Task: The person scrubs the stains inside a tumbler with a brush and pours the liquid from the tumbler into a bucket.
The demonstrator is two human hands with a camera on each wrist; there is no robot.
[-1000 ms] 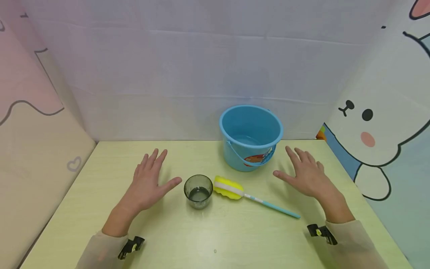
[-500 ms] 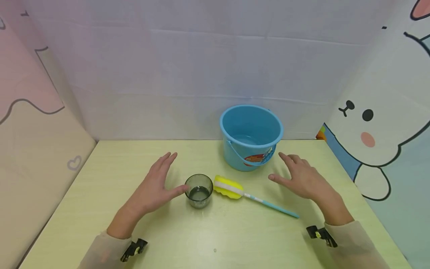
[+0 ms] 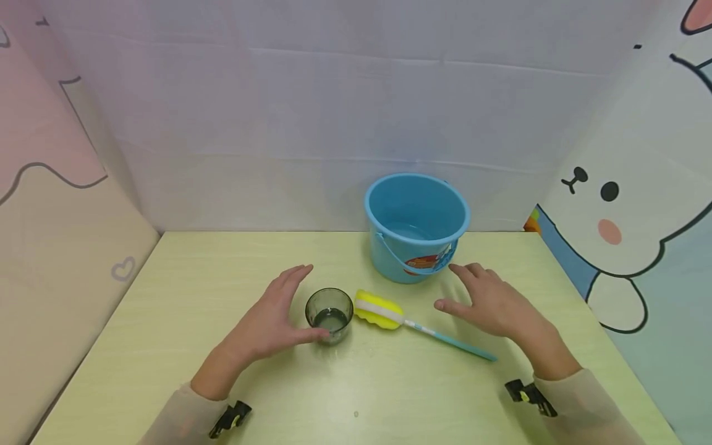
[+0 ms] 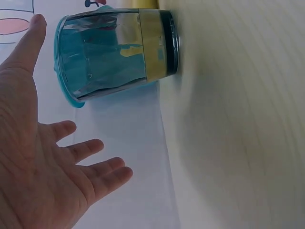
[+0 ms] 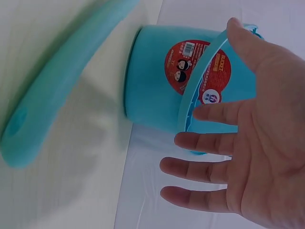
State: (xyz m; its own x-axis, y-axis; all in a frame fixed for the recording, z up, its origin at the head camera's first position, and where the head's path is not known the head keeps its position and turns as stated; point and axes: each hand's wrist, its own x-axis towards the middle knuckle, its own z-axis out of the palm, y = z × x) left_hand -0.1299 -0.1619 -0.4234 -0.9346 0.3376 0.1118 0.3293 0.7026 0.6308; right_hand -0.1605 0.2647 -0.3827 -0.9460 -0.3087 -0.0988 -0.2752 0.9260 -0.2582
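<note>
My left hand is spread beside a smoky clear glass, its thumb in front of the glass in the head view. In the left wrist view the glass stands apart from the palm, with fingers loosely extended. A sponge brush with a yellow head and pale blue handle lies to the right of the glass. My right hand hovers above and right of that brush, fingers apart and holding nothing. The brush's handle also shows large in the right wrist view.
A blue bucket with a red label and lowered handle stands at the back of the pale table. A white cloth hangs behind it. Printed cloths flank both sides.
My left hand has moved right to the glass, its thumb now overlapping it in view. My right hand has drifted left and slightly down. The glass, brush and bucket stay put.
</note>
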